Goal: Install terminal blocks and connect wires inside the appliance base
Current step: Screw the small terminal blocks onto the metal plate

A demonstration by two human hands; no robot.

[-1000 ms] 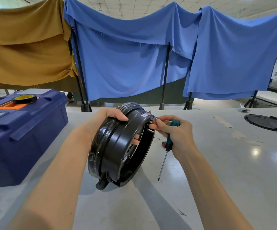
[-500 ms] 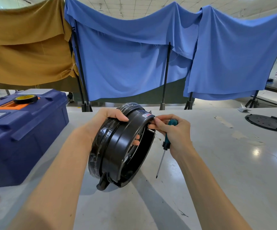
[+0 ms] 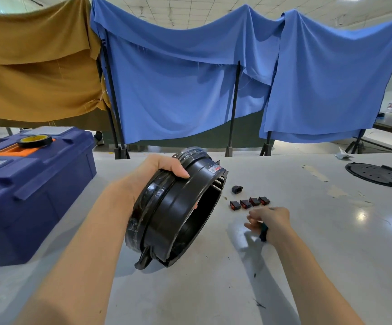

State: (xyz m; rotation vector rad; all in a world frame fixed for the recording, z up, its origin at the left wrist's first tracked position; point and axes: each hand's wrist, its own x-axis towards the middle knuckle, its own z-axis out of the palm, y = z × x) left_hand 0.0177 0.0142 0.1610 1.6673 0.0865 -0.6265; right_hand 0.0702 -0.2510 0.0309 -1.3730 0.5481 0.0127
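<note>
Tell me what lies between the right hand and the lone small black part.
Head view: a row of four black-and-red blocks lies on the table between the right hand and the black part.

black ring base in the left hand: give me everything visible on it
The appliance base is a glossy black plastic ring, open in the middle, held tilted with its opening facing right. A band near its left edge looks wrapped in clear film. A white and red label sits at the top rim, vent slots below it, a lug at the bottom. The left hand grips the upper rim, fingertips inside. Whether its lower edge touches the table is unclear.
</note>
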